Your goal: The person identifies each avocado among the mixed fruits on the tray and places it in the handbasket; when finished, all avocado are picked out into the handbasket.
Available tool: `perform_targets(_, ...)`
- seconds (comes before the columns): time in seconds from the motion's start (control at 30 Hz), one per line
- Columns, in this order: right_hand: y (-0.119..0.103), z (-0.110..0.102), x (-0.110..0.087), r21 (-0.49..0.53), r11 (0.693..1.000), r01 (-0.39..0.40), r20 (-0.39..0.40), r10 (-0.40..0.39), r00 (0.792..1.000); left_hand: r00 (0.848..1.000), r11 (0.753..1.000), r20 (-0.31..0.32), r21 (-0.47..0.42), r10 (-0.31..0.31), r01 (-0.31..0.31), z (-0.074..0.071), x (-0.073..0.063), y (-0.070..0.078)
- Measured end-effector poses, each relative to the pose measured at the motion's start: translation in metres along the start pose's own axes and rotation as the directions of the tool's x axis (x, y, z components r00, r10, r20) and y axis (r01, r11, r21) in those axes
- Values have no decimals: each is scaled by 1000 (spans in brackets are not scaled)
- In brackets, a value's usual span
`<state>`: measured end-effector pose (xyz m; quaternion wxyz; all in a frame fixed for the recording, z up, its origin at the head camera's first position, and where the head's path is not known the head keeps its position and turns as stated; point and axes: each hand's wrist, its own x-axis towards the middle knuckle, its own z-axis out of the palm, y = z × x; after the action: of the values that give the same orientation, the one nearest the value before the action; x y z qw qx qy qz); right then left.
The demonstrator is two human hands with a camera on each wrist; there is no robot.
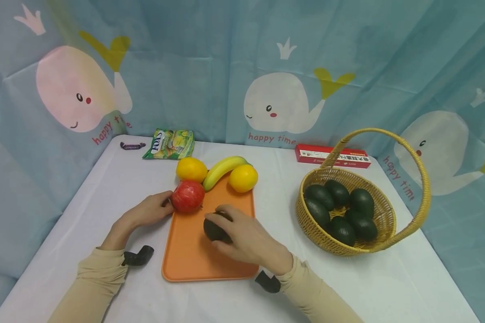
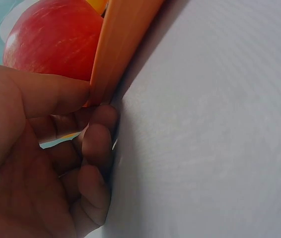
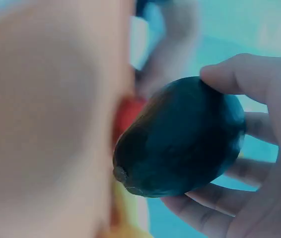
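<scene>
In the head view my right hand [image 1: 242, 235] holds a dark green avocado [image 1: 215, 229] over the orange tray [image 1: 194, 264]. The right wrist view shows the thumb and fingers curled round the avocado [image 3: 185, 139], its stem end facing the tray side. My left hand [image 1: 151, 208] is at the tray's left edge, beside a red pomegranate-like fruit [image 1: 187, 196]. Seen from the left wrist, its thumb lies against the tray rim [image 2: 115, 44] and the curled fingers reach underneath. A banana [image 1: 224, 170] and two yellow-orange fruits, one left [image 1: 191, 169] and one right [image 1: 243, 178], lie at the tray's far end.
A wicker basket [image 1: 307, 224] with a tall handle stands on the right, holding several avocados [image 1: 361, 202]. Behind it lies a red box [image 1: 315, 154]. A green candy bag [image 1: 171, 144] and a small purple-wrapped sweet [image 1: 132, 146] lie at the back left, before a curtain [image 1: 210, 89].
</scene>
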<state>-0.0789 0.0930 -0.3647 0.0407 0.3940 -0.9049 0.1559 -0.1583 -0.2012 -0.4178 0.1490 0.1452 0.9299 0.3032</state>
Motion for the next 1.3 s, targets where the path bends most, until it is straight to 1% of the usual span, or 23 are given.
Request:
perform_targets(0.03,4,-8,-3,30,999,-28,-52,30,998,1000,1000,2,-1,-1,1,0,0,0)
perform_targets(0.1,13,-24,-11,82,993,-80,-155,92,984,1000,1000,5,-1,-8,8,0,1,1)
perform_targets(0.2,28,-47,-25,142,976,-163,-272,197,942,1000,1000,10,-2,-20,20,0,2,2)
perform_targets(0.27,38,-60,-35,154,965,-215,-334,255,908,1000,1000,10,-2,-26,26,1,2,2)
perform_targets(0.37,53,-74,-49,166,943,-290,-409,333,850,999,1000,13,-7,-30,30,2,2,2)
perform_targets(0.47,70,-84,-62,178,910,-374,-472,412,779,999,999,14,-10,-30,30,2,2,3)
perform_targets(0.57,85,-94,-76,180,853,-490,-500,508,701,999,999,13,-10,-35,35,3,2,3)
perform_targets(0.63,93,-100,-86,172,798,-578,-499,576,648,999,999,12,-9,-38,39,3,2,4)
perform_targets(0.7,98,-106,-94,161,736,-658,-473,643,603,999,999,11,-8,-41,41,3,2,4)
perform_targets(0.8,105,-111,-103,154,641,-752,-399,737,546,999,999,11,-9,-41,42,2,1,5)
perform_targets(0.9,110,-113,-106,150,562,-813,-315,807,499,999,999,11,-10,-42,42,1,0,5)
perform_targets(0.97,113,-112,-107,133,525,-841,-269,836,479,999,999,10,-11,-43,43,1,-1,5)
perform_targets(1.03,115,-111,-107,111,501,-858,-232,853,468,999,999,10,-13,-45,45,1,-1,5)
perform_targets(1.1,116,-109,-107,91,489,-867,-205,861,465,999,999,9,-14,-47,47,1,-1,5)
perform_targets(1.17,118,-107,-107,77,485,-871,-183,866,465,999,999,8,-13,-46,47,2,0,5)
perform_targets(1.3,121,-104,-107,68,482,-874,-136,872,470,999,999,4,-13,-44,44,2,0,4)
